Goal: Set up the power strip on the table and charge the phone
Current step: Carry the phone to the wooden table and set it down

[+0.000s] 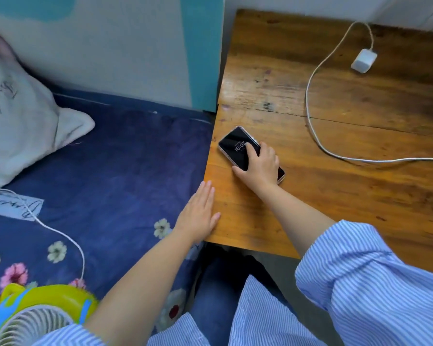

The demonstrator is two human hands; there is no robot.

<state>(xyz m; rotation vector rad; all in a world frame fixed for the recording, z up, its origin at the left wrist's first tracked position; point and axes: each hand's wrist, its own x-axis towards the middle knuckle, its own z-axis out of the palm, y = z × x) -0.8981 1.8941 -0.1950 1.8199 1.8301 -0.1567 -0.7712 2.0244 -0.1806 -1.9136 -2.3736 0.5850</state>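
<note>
A black phone [238, 143] lies face up on the wooden table [335, 196] near its left edge, its screen lit with a clock. My right hand [259, 166] rests over the phone's near half, fingers around its sides. My left hand [200, 216] lies flat, fingers straight, at the table's left edge where it meets the bed. A white charger block [364, 60] sits at the table's far right, and its white cable [310, 116] curves across the table and out of view on the right. No power strip is in view.
A bed with a dark blue flowered sheet [110, 171] adjoins the table's left side. It holds a grey-white pillow [20, 121], a thin white cord [60, 233] and a yellow and blue fan [35, 315]. A teal and white panel [203, 58] stands behind.
</note>
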